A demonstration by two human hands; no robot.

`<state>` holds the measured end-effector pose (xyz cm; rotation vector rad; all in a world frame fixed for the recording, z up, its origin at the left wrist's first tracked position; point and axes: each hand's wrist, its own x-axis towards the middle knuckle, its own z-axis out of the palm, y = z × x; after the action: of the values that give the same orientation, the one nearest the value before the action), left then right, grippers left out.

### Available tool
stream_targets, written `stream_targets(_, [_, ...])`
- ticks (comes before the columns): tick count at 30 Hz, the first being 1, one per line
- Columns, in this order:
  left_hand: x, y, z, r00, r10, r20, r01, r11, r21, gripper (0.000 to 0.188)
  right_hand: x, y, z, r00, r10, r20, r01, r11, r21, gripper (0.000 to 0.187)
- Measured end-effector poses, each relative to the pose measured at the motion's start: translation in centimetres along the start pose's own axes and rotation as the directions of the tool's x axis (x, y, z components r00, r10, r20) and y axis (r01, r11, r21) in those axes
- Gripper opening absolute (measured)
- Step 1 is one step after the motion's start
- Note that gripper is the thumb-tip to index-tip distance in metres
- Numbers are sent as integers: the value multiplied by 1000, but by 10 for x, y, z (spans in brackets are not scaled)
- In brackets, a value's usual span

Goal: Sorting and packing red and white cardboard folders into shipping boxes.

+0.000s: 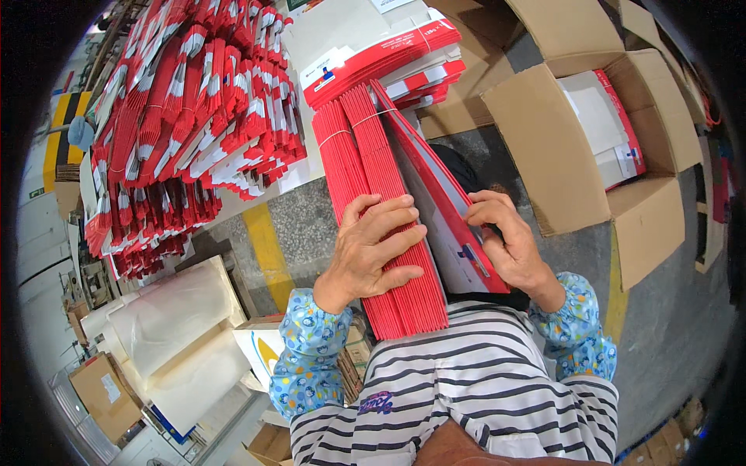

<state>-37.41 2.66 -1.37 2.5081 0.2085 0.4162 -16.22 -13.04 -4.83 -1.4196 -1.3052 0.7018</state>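
Two bundles of flat folded red cartons (374, 159) stand on edge side by side in front of me, each with a thin band near the far end. My left hand (376, 250) lies across their upper edges, fingers spread and thumb apart. Along the bundles' right side, a few red-and-white flat cartons (449, 203) lean away at an angle, leaving a wedge-shaped gap. The fingers of my right hand (509, 242) are curled over the outer edge of these cartons, pinching it. Just beyond lies a banded stack of red-and-white cartons (381, 56).
A large heap of red-and-white folded cartons (194, 101) fills the table's far left. On the right, an open cardboard box (548, 140) holds more flat cartons (602, 124). Pale sheets (171, 318) lie at the lower left. Yellow floor stripes (266, 245) show on the grey floor.
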Motion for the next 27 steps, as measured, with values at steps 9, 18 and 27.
stream_targets(9, [7, 3, -1, 999, 15, 38, -14, 1000, -24, 53, 8, -17, 13, 992, -42, 122, 59, 989, -138, 36])
stream_targets(18, [3, 0, 2, 999, 19, 31, -19, 1000, 9, 59, 5, -15, 12, 993, 7, 120, 2, 997, -71, 27])
stream_targets(27, [3, 4, -1, 999, -15, 32, 14, 999, 31, 55, 6, -11, 5, 989, -71, 126, 89, 986, -142, 23])
